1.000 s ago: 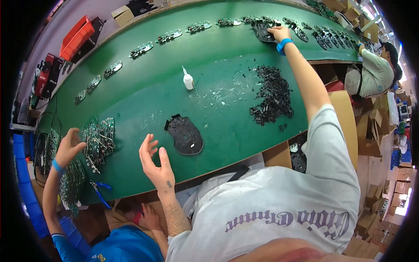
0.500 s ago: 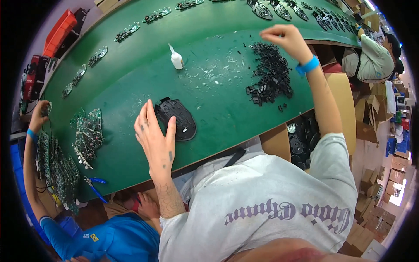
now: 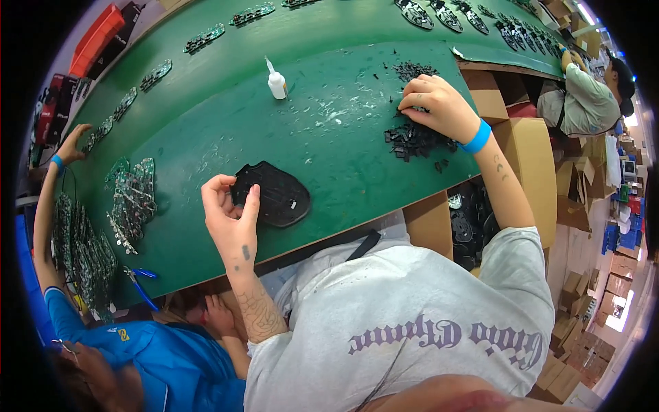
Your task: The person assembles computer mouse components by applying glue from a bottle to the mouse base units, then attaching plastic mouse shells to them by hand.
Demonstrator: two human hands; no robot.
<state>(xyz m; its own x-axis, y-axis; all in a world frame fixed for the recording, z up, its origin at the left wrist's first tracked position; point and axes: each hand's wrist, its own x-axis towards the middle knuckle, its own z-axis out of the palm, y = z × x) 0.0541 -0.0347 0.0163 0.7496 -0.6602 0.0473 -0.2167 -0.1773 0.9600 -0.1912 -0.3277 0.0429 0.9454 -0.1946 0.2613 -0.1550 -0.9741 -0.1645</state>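
Black plastic shell [image 3: 273, 196] lies flat on the green table [image 3: 329, 137] near its front edge, and your left hand [image 3: 230, 220] curls over its left rim, thumb and fingers pinching that edge. Your right hand [image 3: 439, 106], fingers bent and pressed together, rests on the pile of small black parts [image 3: 412, 137] well to the right. Beyond, a white glue bottle [image 3: 276, 81] stands upright. At the left, circuit boards [image 3: 134, 199] lie heaped, and a co-worker's hand [image 3: 72, 144] reaches toward the table's far left edge.

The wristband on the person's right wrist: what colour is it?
Bright blue. The wristband shows best in the head view, just behind the right hand resting on the small black parts.
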